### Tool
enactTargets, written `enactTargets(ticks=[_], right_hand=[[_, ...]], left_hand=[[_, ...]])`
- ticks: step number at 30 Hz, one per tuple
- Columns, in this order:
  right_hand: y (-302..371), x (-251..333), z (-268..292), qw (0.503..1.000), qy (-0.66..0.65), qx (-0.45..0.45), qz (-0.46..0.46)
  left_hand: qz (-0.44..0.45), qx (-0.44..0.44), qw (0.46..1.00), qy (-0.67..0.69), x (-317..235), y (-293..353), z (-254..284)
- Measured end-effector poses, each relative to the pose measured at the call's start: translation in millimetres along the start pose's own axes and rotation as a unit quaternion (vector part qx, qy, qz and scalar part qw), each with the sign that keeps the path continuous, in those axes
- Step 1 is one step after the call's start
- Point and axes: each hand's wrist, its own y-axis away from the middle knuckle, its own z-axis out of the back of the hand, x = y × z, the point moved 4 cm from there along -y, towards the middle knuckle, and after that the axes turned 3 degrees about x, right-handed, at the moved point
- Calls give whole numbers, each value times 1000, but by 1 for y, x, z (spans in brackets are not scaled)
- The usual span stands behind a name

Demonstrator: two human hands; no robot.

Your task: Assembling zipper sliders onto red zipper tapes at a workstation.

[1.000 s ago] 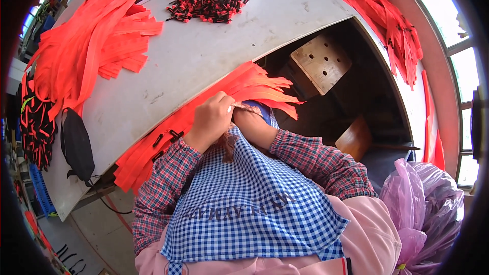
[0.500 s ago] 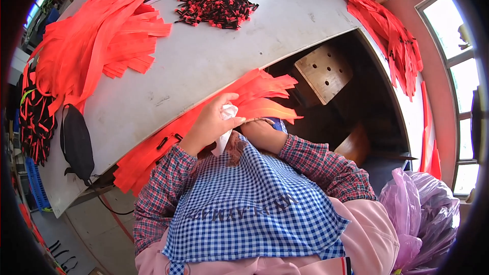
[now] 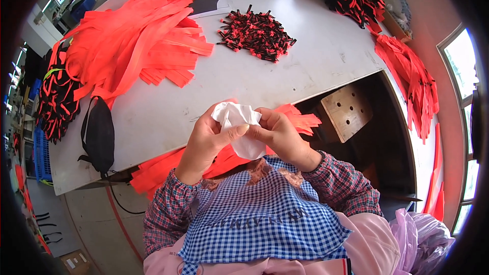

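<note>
A crumpled white tissue (image 3: 248, 145) is held up between my two hands, in front of the table's near edge. My left hand (image 3: 208, 140) pinches its left side, thumb across the front. On the other side, my right hand (image 3: 282, 135) grips the tissue's edge between thumb and fingers. Beneath and behind my hands, bright orange-red fabric strips (image 3: 163, 169) lie along the table's near edge, partly hidden by my arms. A blue checked apron (image 3: 260, 219) covers my front.
On the white table (image 3: 147, 122) sit a large heap of orange-red strips (image 3: 127, 40), a pile of small black-and-red pieces (image 3: 257, 35) and a black pouch (image 3: 98, 135). More red strips (image 3: 410, 81) drape at the right. A wooden block with holes (image 3: 347, 112) and a purple plastic bag (image 3: 420, 242) are nearby.
My right hand has come up from low beside the strips and now grips the tissue together with my left. The tissue is more spread out. The view has shifted.
</note>
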Motion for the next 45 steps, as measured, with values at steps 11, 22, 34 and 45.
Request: enactTargets(ticks=[11, 22, 34, 45], right_hand=[[-40, 37, 11, 972, -140, 107, 158], [-8, 169, -38, 889, 26, 306, 339], [29, 222, -85, 848, 32, 372, 376], [17, 159, -38, 867, -49, 66, 492]], left_hand=[[-114, -106, 988, -24, -36, 15, 59], [-435, 106, 892, 62, -142, 66, 18], [-305, 176, 920, 170, -173, 90, -33], [-491, 253, 807, 209, -176, 111, -24]])
